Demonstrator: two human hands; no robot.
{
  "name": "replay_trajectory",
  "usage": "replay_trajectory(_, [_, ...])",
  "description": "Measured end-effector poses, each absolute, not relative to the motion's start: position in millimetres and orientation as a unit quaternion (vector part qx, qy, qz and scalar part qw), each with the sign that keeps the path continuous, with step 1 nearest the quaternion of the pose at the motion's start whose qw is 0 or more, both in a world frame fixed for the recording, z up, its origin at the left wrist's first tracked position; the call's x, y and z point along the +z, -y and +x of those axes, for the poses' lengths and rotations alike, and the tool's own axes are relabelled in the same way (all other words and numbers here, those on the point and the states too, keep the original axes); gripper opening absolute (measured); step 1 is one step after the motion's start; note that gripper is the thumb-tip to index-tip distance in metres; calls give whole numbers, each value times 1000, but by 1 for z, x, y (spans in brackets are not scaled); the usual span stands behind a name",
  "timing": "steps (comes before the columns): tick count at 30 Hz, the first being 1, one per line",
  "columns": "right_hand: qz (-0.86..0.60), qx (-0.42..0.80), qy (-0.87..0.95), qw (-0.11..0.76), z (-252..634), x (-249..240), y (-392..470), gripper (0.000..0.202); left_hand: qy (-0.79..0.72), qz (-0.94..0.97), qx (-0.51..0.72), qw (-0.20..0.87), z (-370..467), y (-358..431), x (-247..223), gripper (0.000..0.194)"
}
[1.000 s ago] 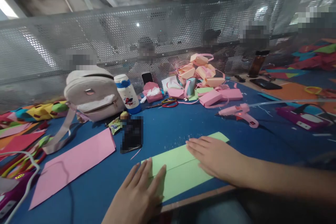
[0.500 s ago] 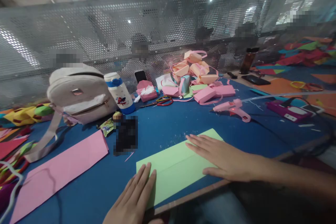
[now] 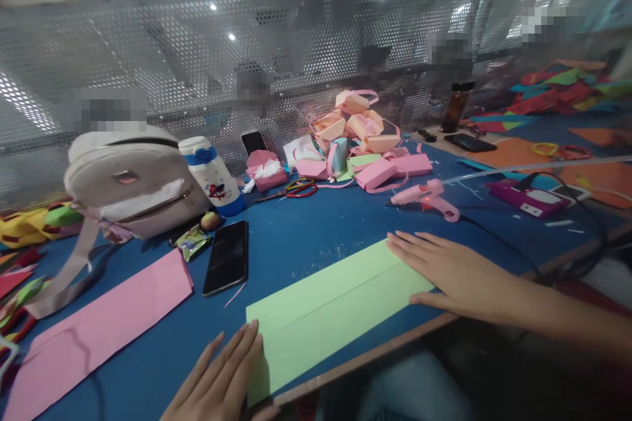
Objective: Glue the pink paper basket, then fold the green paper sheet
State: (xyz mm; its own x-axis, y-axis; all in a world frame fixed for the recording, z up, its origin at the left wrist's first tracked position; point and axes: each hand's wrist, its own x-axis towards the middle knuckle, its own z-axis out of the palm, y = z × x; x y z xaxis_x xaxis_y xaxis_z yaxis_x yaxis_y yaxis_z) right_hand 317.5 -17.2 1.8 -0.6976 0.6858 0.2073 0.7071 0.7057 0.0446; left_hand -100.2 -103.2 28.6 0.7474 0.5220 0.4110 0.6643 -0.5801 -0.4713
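Observation:
A long sheet of light green paper [image 3: 326, 316] lies folded flat near the table's front edge, a seam running along its length. The fingertips of my left hand [image 3: 222, 375] rest at its left end, fingers stretched out. My right hand [image 3: 444, 270] lies flat over its right end, fingers extended and thumb apart, hiding that end. Further left is a folded strip of pink paper [image 3: 103, 329]. A black phone [image 3: 227, 258] sits between the two papers.
Behind stand a pale backpack [image 3: 138, 177], a white and blue bottle [image 3: 212, 177], scissors [image 3: 299, 188] and a pile of folded paper boxes [image 3: 365, 138]. A pink glue gun [image 3: 427, 197] and a purple power strip [image 3: 530, 197] with cables lie to the right.
My right hand has slid right along the green paper to its far end. My left hand has shifted slightly left to the paper's left edge. The camera view has turned slightly right.

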Motion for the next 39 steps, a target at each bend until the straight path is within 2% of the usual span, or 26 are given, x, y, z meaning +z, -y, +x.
replay_trajectory(2, [-364, -96, 924, 76, 312, 10, 13, 81, 333, -887, -116, 297, -88, 92, 38, 43])
replay_trajectory(5, [-348, -121, 927, 75, 299, 30, 10, 70, 344, -900, -96, 250, -66, 71, 44, 35])
replay_trajectory(9, [-281, -71, 951, 106, 276, 51, 20, 46, 374, -908, -52, 180, -42, 45, 38, 34])
replay_trajectory(11, [-226, -36, 966, 117, 267, 52, 28, 43, 386, -912, -16, 138, -37, 33, 39, 38])
replay_trajectory(14, [-176, -42, 975, 132, 258, 45, 34, 40, 427, -904, -15, 5, -37, 14, 50, 38])
replay_trajectory(18, [-158, -92, 968, 174, 254, 35, 26, 32, 474, -845, -105, -225, -42, -11, 68, 31])
replay_trajectory(21, [-141, -111, 960, 216, 253, 34, 17, 27, 475, -814, -127, -309, -44, -22, 71, 32])
replay_trajectory(25, [-122, -66, 977, 165, 253, 39, 13, 41, 475, -805, -129, -331, -44, -26, 68, 34])
replay_trajectory(28, [-116, -100, 970, 190, 251, 39, 12, 29, 469, -806, -124, -341, -42, -26, 67, 33])
replay_trajectory(30, [-118, -122, 963, 207, 250, 38, 10, 28, 463, -805, -121, -351, -40, -26, 68, 32])
replay_trajectory(32, [-121, -100, 970, 186, 250, 38, 9, 28, 460, -804, -123, -356, -38, -26, 69, 32])
replay_trajectory(36, [-118, -23, 986, 118, 253, 43, 8, 53, 461, -804, -131, -352, -39, -28, 75, 33])
replay_trajectory(39, [-111, -36, 987, 108, 255, 48, 8, 59, 463, -797, -156, -356, -44, -30, 88, 35])
